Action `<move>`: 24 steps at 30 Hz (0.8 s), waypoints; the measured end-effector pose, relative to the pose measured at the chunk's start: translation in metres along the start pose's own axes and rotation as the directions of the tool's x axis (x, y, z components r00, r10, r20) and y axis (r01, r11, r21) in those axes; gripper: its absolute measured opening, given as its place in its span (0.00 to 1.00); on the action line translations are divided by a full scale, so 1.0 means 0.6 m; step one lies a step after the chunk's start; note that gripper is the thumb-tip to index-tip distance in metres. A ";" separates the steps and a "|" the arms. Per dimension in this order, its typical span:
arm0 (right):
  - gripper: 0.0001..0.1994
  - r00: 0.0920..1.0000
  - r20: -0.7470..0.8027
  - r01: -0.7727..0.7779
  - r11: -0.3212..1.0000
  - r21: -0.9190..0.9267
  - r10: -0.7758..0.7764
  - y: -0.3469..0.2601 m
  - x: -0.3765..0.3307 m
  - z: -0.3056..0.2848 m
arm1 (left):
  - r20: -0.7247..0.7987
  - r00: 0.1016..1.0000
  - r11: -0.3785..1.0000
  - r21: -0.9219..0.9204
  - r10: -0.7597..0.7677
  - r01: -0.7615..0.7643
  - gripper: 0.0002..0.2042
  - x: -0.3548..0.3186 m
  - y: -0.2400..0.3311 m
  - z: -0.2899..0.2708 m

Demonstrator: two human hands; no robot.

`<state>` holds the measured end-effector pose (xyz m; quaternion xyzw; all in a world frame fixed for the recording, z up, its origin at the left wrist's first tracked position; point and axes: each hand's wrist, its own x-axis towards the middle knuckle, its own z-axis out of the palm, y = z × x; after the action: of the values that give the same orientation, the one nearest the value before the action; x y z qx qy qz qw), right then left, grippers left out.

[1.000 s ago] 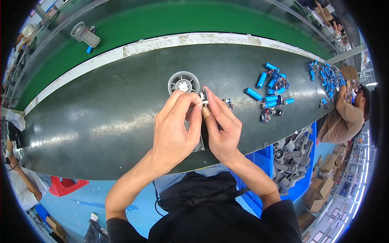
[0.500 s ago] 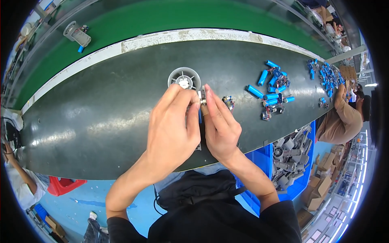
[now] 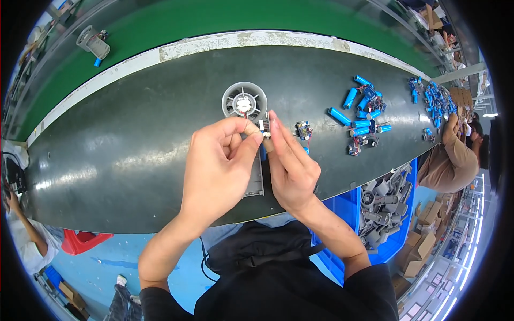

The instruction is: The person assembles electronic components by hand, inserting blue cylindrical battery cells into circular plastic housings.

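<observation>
My left hand (image 3: 217, 160) and my right hand (image 3: 290, 167) meet above the dark worktable (image 3: 134, 134). Together they pinch a small circuit board (image 3: 264, 126) with thin wires between thumbs and fingertips. Just beyond the fingertips lies a round grey fan housing (image 3: 244, 101) with its rotor facing up. A grey plastic housing piece (image 3: 255, 179) lies under my hands, mostly hidden. Another small circuit board (image 3: 303, 130) with wires rests on the table right of my right hand.
Several blue cylindrical cells (image 3: 360, 112) and small boards lie to the right, more cells (image 3: 433, 99) farther on. A blue bin (image 3: 383, 211) of grey plastic parts stands at the table's near right edge. A green conveyor belt (image 3: 214, 21) carries a grey fan unit (image 3: 92, 43). Other people sit at right (image 3: 452, 158) and lower left (image 3: 21, 235).
My hands stay together on the small board, with the fingers shifting slightly. The grey fan unit on the green belt has drifted left.
</observation>
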<state>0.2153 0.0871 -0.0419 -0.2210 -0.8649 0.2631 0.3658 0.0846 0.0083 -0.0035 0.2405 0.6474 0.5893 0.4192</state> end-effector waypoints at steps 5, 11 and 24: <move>0.21 0.998 -0.021 -0.050 0.997 0.052 0.051 0.004 -0.001 -0.006 | -0.036 0.965 0.960 0.116 0.260 -0.255 0.02 -0.007 -0.017 0.014; 0.19 0.993 -0.085 -0.074 0.997 0.030 0.076 0.005 0.012 -0.020 | 0.024 0.763 0.710 0.349 0.646 -0.612 0.06 0.010 -0.047 0.000; 0.10 0.968 0.161 0.204 0.977 -0.067 -0.191 0.026 0.051 -0.055 | 0.150 0.788 0.741 0.272 0.597 -0.614 0.07 0.017 -0.041 -0.014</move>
<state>0.2235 0.1264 -0.0165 -0.1279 -0.9184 0.2055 0.3130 0.0765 0.0070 -0.0306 0.5152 0.6058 0.5791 0.1796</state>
